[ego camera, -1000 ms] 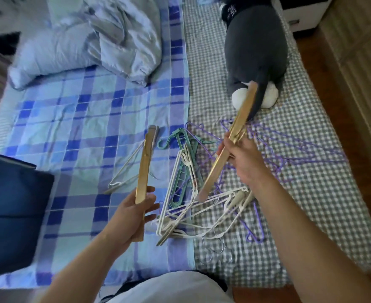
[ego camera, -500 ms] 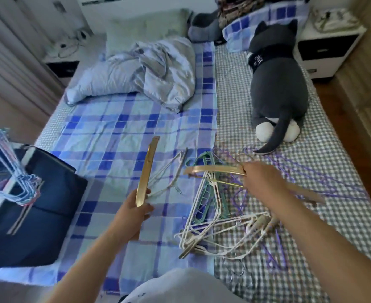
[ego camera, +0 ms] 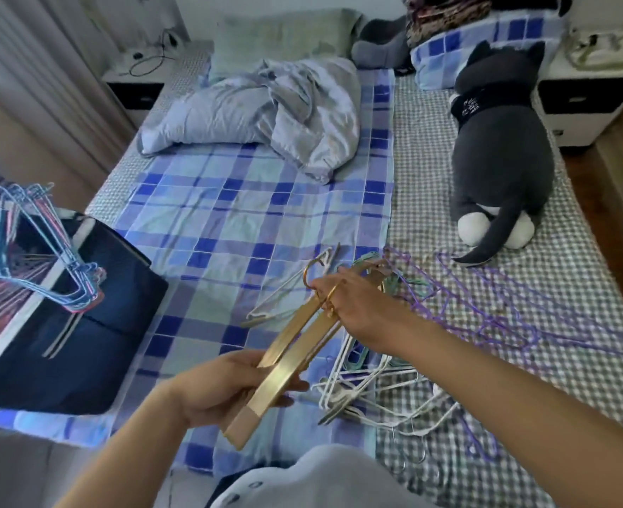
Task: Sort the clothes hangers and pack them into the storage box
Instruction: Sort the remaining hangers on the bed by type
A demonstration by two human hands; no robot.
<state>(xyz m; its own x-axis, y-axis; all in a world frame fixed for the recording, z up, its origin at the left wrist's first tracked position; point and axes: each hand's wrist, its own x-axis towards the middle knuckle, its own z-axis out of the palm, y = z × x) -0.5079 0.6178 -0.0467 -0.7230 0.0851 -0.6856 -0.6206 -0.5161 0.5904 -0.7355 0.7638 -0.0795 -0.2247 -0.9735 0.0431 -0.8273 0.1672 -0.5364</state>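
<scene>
Bedroom light falls across a wide bed (ego camera: 251, 221) spread with a blue plaid sheet on one side and grey gingham on the other, a crumpled duvet (ego camera: 266, 115) near the pillows and a grey plush cat (ego camera: 500, 163) lying face down on the gingham. At the bed's left edge sits the dark storage box (ego camera: 93, 324), with a bundle of blue wire hangers (ego camera: 38, 258) already draped over its rim. Near the foot of the bed, a tangled pile of white plastic hangers (ego camera: 368, 386) and purple wire hangers (ego camera: 515, 317) waits to be sorted. Over it the person holds two gold hangers (ego camera: 295, 353) stacked together: the left hand (ego camera: 222, 390) curls round the lower arm ends, and the right hand (ego camera: 361, 309) pinches them up by the hooks.

To do this well, I'd say square the two flat bars flush and nest the hooks facing the same way before swinging left, then lower them into the box as one piece so nothing snags the wire bundle on its rim.
</scene>
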